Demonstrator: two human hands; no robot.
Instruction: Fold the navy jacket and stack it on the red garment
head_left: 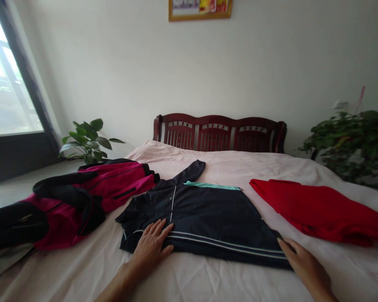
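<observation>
While my left hand (153, 245) lies flat, fingers outstretched, on a dark navy cloth jacket with white stripes (214, 216), my right hand (304, 262) pinches the jacket's edge at its right end, well apart from the other. The jacket lies spread on a pale pink fabric bedsheet (189, 279), one sleeve pointing toward a dark red-brown slatted wooden headboard (219, 121), with a turquoise strip (212, 185) along its far edge. To its left sprawls a rumpled magenta-and-black garment (119, 178); to its right, with sheet between, lies a folded bright red cloth garment (315, 207).
</observation>
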